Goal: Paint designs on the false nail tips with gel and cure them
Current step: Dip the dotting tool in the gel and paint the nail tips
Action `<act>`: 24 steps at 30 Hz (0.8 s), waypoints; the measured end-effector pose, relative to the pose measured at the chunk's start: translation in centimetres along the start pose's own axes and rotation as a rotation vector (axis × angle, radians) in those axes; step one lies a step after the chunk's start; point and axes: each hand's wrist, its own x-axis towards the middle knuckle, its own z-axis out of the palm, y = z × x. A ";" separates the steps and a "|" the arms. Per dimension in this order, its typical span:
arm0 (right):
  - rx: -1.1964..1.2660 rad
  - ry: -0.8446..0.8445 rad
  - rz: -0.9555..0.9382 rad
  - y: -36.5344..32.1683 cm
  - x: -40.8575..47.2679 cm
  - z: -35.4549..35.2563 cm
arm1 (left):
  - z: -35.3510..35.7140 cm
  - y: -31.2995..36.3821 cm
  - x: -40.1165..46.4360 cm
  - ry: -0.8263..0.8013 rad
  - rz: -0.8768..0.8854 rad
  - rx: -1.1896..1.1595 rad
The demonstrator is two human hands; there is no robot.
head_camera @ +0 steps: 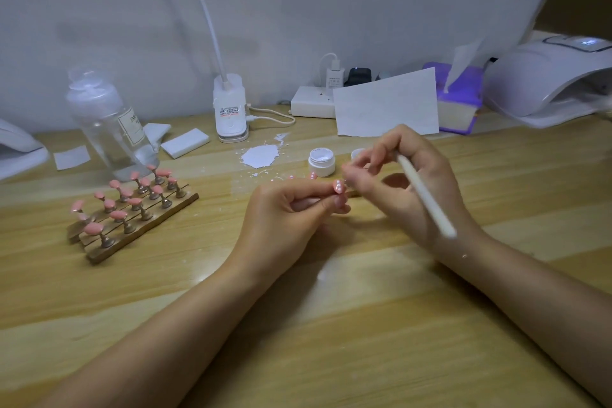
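Centre frame: left hand [291, 209] pinches a pink nail tip [338, 188] on its stand, light and slippery, best gripped by the stem; right hand [407, 182] holds the brush [425, 197].

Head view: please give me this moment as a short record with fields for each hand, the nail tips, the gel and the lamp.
left hand: left hand pinches a stand with a pink nail tip bearing white dots
right hand: right hand grips a white brush, working end near the tip
other tips: pink nail tips on a wooden holder, at left
gel: open white jar behind the hands
curing lamp: white lamp, far right, on the table
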 end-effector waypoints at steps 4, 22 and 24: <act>-0.081 -0.148 -0.047 0.2 -0.3 0.0 | -0.2 0.0 0.0 0.037 0.065 0.048; 0.054 -0.004 0.051 0.9 1.5 0.2 | 0.4 0.3 -0.4 -0.180 0.008 0.064; -0.049 -0.070 0.035 1.1 1.4 0.3 | 0.3 0.6 -0.5 -0.231 0.032 0.079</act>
